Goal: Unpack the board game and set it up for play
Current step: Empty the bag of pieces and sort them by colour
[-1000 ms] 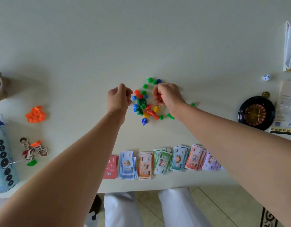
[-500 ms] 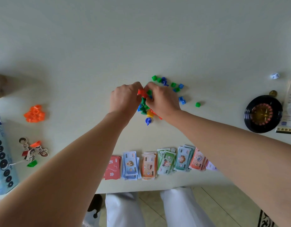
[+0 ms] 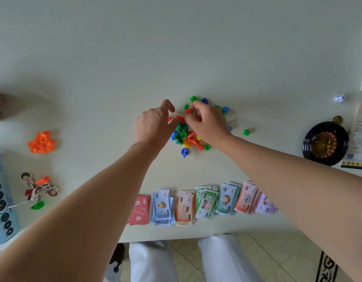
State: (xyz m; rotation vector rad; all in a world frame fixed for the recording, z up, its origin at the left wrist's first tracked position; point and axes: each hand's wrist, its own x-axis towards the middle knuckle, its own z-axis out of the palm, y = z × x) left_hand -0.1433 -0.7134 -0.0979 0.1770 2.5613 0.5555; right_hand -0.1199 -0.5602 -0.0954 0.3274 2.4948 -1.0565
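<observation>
Red piece [image 3: 188, 111], one, newly pinched by my right hand [image 3: 206, 123] out of the mixed pile [image 3: 184, 135]; my left hand [image 3: 153, 125], drawn apart, curls nearby, grip unclear, so colour-sorting proceeds.

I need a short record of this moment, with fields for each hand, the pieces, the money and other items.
left hand: at the mixed pile, grip unclear
right hand: pinches a red piece
sorted pieces: orange pile, far left
money: banknotes in a row, nearest the person
other: roulette wheel and die, right
</observation>
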